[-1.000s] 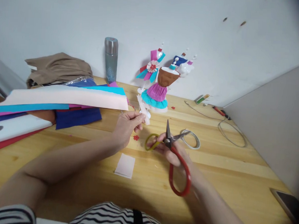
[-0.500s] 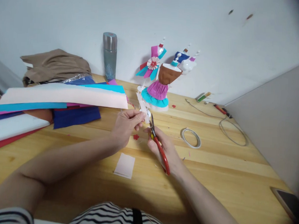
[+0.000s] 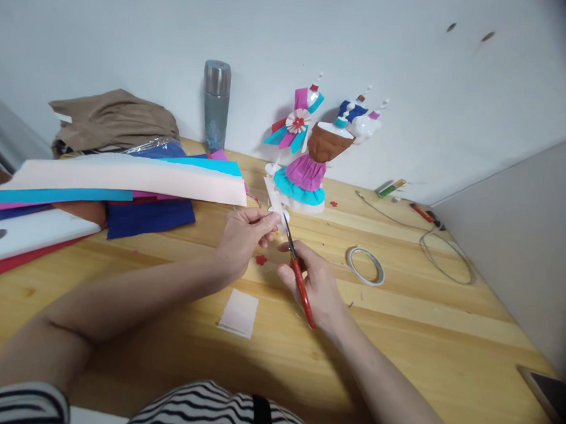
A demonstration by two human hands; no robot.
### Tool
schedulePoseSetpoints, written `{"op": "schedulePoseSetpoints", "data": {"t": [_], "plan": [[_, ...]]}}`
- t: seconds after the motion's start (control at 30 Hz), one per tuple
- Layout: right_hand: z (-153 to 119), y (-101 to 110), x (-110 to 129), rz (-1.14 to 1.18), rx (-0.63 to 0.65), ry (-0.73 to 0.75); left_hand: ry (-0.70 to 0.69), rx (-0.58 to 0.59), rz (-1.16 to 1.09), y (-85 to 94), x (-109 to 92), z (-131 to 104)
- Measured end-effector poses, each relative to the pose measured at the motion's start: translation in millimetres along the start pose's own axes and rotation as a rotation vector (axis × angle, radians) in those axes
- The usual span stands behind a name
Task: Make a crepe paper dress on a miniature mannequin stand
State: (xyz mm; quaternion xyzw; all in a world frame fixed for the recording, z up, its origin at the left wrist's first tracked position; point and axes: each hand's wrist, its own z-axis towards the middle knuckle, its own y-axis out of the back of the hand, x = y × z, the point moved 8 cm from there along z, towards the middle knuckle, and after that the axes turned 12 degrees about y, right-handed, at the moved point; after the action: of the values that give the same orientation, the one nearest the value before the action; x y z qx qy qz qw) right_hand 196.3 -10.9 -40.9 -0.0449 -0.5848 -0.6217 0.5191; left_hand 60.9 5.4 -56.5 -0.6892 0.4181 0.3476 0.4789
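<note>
Head view: the left hand [image 3: 243, 241], extended from the lower left, has its grip pinched closed, thumb to finger, on a pale pink strip [image 3: 275, 196], while the right hand [image 3: 320, 283] curls its grip around red-handled scissors [image 3: 302, 286], blades pointing away at the strip's right edge. Held above the wooden counter [image 3: 408, 364], the strip is near a figure [image 3: 308, 172] in a pink and turquoise skirt; a pale pink square [image 3: 238, 312] lies in the foreground.

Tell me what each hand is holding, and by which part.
Left hand: a pale strip, pinched near its lower end. Right hand: scissors, held at the handle end.
</note>
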Motion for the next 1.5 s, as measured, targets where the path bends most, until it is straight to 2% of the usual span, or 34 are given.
{"op": "schedulePoseSetpoints", "data": {"t": [0.23,0.53,0.77,1.1,1.5], "plan": [[-1,-2,-2,-0.036,0.005,0.005,0.025,0.019,-0.031,-0.1,4,1],[-3,-5,-10,0.087,-0.035,-0.036,0.027,0.040,-0.027,-1.2,6,3],[-8,-9,-12,0.263,0.036,-0.039,0.021,0.042,-0.032,-0.4,5,2],[1,-3,-3,0.005,0.041,0.009,0.026,0.030,0.010,-1.7,5,2],[-1,-5,-15,-0.177,0.017,-0.007,0.047,0.003,-0.003,0.4,6,2]]}}
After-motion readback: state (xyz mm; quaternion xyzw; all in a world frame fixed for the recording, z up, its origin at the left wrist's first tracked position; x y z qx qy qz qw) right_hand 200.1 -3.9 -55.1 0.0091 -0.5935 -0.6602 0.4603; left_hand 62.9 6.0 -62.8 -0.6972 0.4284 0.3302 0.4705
